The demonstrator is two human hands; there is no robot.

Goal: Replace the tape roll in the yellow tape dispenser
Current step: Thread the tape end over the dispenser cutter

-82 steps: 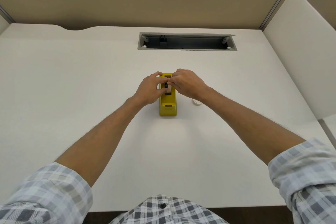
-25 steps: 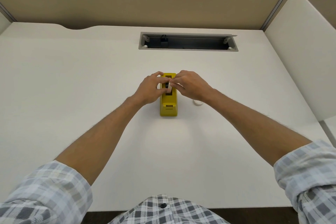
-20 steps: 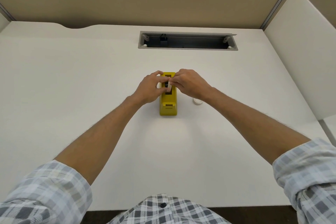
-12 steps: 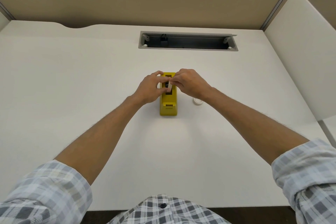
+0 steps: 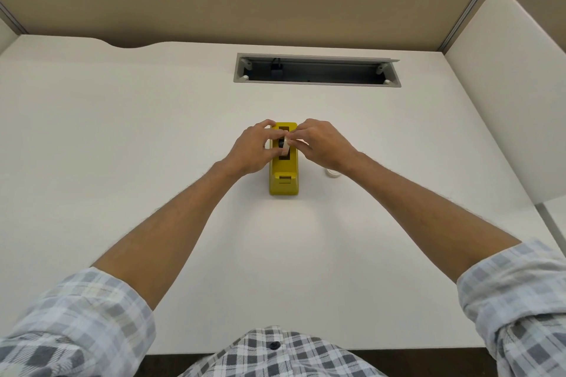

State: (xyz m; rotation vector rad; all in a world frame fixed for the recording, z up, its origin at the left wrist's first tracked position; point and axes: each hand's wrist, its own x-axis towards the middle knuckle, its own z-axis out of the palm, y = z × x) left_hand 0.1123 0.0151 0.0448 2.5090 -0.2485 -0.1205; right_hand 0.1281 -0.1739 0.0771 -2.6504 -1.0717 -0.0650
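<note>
Just left of the frame's centre, the left hand (image 5: 251, 150) has its grip pinched on the dark hub at the side of a tape roll (image 5: 285, 145), which sits tilted over the open slot of the yellow tape dispenser (image 5: 284, 176) standing on the white bench (image 5: 122, 131) at mid-frame. The right hand (image 5: 321, 145) meets it from the other side, its grip closed on the roll's pale rim. Further right, partly hidden behind the right wrist, a small white ring (image 5: 332, 173) lies on the bench.
</note>
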